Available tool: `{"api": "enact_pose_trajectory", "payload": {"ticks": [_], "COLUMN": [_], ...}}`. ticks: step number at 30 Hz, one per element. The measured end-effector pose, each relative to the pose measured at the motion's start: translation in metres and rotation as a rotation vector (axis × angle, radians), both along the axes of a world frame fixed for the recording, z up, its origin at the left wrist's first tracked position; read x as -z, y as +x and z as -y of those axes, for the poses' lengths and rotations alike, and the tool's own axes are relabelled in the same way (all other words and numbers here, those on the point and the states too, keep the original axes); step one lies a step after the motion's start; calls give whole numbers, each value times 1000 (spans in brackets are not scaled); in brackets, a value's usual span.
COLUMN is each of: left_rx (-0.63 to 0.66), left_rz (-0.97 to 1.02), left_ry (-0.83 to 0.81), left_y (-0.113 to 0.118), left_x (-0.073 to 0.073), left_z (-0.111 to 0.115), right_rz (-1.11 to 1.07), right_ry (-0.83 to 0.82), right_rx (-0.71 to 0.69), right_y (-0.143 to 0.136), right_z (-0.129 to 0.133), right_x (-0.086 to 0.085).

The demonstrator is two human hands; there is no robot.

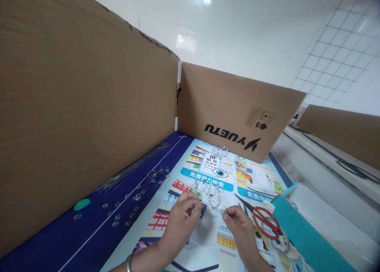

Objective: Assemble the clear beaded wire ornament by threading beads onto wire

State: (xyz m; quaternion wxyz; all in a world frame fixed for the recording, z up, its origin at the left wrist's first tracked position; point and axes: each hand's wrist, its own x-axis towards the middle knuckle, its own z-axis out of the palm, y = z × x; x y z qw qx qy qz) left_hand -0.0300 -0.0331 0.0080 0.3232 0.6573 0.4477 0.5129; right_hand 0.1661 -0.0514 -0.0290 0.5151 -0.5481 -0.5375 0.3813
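Observation:
A tangled piece of thin bent wire (214, 195), looped into an open frame, sits just beyond my fingertips. My left hand (184, 216) is closed in a pinch at its left side, with a silver bracelet on the wrist. On the right, the thumb and finger of my right hand (240, 221) pinch together at what looks like a thin wire end; a small dark tip shows there. Exactly how the wire runs between the hands is too fine to make out. Red-handled scissors (266, 221) lie beside my right hand, blades pointing away.
Clear beads (117, 216), a green disc (82, 204) and loose wires (130, 167) lie on the blue strip at left. More wire pieces (219, 152) rest farther back. Cardboard panels (231, 106) wall the left and back. A teal-edged box (308, 228) stands at right.

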Motion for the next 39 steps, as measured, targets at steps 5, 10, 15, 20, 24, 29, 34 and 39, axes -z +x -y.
{"api": "enact_pose_trajectory", "payload": {"ticks": [5, 10, 15, 20, 24, 29, 34, 39], "left_rx": [16, 23, 25, 50, 56, 42, 78, 140], "left_rz": [10, 28, 4, -1, 1, -5, -32, -42], "left_ry": [17, 47, 94, 93, 96, 92, 78, 122], "left_y": [1, 2, 2, 1, 2, 1, 0, 3], "left_x": [2, 5, 8, 8, 10, 13, 13, 12], "left_z": [1, 0, 0, 2, 1, -1, 1, 4], "right_rz": [-108, -121, -124, -121, -127, -133, -58, 200], "right_ry": [-41, -60, -67, -72, -76, -70, -23, 126], "right_rx": [30, 33, 31, 37, 36, 33, 10, -44], "right_y": [2, 3, 1, 1, 3, 2, -2, -9], "right_z": [-4, -3, -4, -4, -3, -4, -1, 5], "right_x": [3, 2, 0, 0, 2, 2, -2, -7]}}
